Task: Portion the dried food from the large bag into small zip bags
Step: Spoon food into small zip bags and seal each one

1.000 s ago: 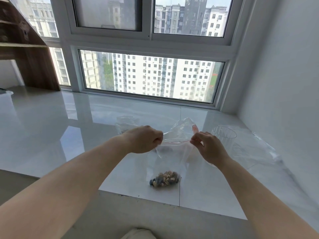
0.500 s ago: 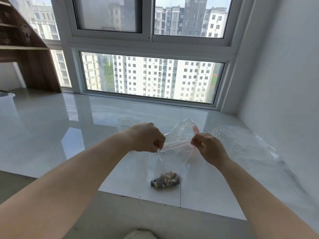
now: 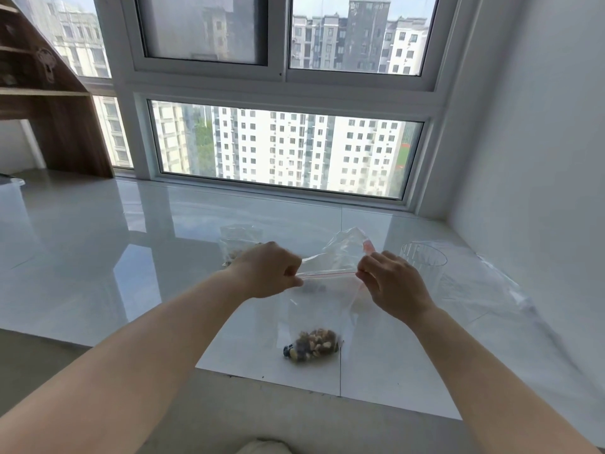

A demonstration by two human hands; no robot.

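A small clear zip bag with a red zip line hangs upright over the white tiled ledge. Mixed dried food lies heaped in its bottom. My left hand pinches the left end of the zip strip. At the right end my right hand pinches the same strip. Behind my left hand sits another clear bag with some dried food in it, partly hidden.
A clear plastic cup stands right of my right hand. A large crumpled clear bag lies beyond it, near the white wall. A wooden shelf unit stands far left. The ledge's front edge runs just below the hanging bag.
My hands have moved a little farther apart along the zip strip, so more of the red line shows between them. The bag hangs in much the same place.
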